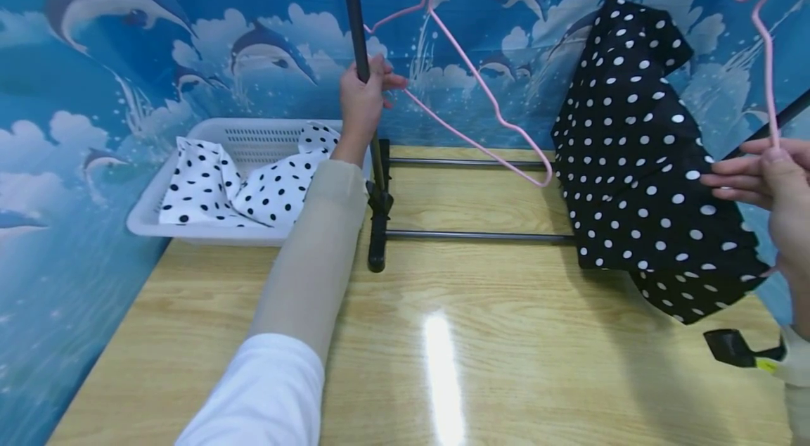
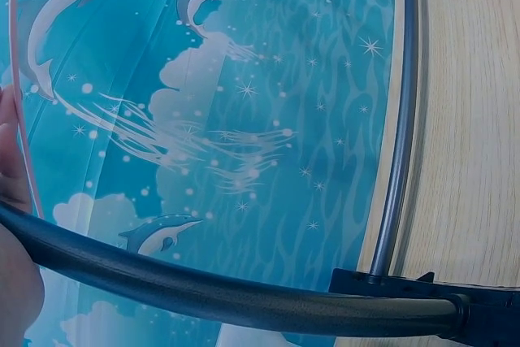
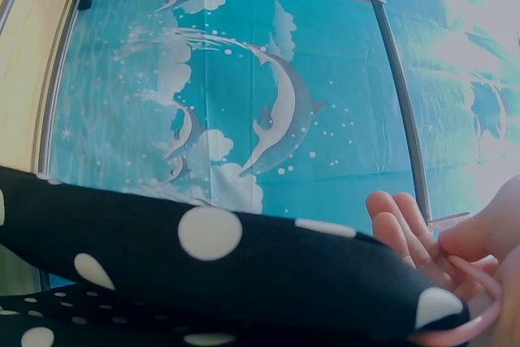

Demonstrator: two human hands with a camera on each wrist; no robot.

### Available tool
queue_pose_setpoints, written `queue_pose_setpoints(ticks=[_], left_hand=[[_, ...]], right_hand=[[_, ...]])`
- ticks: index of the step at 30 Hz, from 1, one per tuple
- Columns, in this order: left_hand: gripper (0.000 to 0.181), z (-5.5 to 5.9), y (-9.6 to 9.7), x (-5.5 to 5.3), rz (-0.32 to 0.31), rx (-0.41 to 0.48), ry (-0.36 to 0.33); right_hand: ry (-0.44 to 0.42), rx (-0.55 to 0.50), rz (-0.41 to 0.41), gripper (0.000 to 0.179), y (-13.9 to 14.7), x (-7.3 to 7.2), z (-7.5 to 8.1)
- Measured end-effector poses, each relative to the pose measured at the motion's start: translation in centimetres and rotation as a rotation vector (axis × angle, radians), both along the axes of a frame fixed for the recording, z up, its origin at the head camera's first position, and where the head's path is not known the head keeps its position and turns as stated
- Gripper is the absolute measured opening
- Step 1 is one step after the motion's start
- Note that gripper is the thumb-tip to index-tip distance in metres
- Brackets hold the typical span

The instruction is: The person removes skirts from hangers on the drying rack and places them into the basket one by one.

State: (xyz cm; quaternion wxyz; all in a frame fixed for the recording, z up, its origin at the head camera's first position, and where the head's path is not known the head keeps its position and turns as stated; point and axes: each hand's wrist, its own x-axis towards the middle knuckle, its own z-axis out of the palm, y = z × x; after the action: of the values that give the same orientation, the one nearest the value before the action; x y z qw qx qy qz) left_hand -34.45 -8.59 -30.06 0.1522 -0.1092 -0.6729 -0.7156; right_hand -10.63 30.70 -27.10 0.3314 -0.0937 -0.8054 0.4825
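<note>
The left hand (image 1: 363,105) is wrapped around the black upright pole (image 1: 352,10) of a garment rack, grip closed on it. The hold appears meant to steady the rack while the other hand works; this is a judgement. In the left wrist view the pole (image 2: 227,294) crosses the frame below the palm.

An empty pink hanger (image 1: 481,91) hangs beside that hand, its lower arm running down toward the rack's 2 horizontal base bars (image 1: 474,235). Whether the fingers touch it cannot be told.

The right hand (image 1: 768,175) is at the right edge of the head view. Thumb and fingertip pinch the wire of a second pink hanger (image 1: 767,66); the remaining fingers (image 3: 402,229) are extended and relaxed. The grip is therefore closed on the hanger wire only.

The black polka-dot garment (image 1: 639,164) is draped on this second hanger, hanging clear above the table (image 1: 481,361) and just left of the right hand. The hanger is tilted, so the cloth bunches toward its lower end.

A white basket (image 1: 249,143) stands at the table's rear left, well apart from the right hand, holding white polka-dot cloth (image 1: 247,182).

A dolphin-patterned blue backdrop (image 1: 126,45) encloses the table.
</note>
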Motion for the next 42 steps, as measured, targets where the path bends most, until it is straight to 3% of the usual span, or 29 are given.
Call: queue_pose_setpoints(ticks=[6,8,17,22,32,42], left_hand=[[0.029,0.4,0.1,0.4,0.003,0.001,-0.011],[0.029,0.0,0.1,-0.3,0.001,0.007,-0.009],[0.03,0.2,0.3,-0.3,-0.026,0.022,-0.037],[0.029,0.2,0.3,-0.2,-0.043,0.036,-0.043],[0.03,-0.1,0.1,-0.6,-0.022,0.037,-0.028],[0.029,-0.1,0.0,-0.4,-0.003,0.036,-0.037]], right_hand=[[0.05,-0.177,0.097,0.019,-0.6,0.3,0.0],[0.052,-0.252,0.141,0.02,-0.8,0.4,0.0],[0.018,-0.366,0.177,0.028,-2.4,0.9,-0.1],[-0.022,-0.302,0.123,0.031,-3.3,1.2,-0.1],[0.061,-0.375,0.214,0.029,-4.5,1.5,0.0],[0.033,-0.349,0.228,0.03,-5.9,1.7,0.2]])
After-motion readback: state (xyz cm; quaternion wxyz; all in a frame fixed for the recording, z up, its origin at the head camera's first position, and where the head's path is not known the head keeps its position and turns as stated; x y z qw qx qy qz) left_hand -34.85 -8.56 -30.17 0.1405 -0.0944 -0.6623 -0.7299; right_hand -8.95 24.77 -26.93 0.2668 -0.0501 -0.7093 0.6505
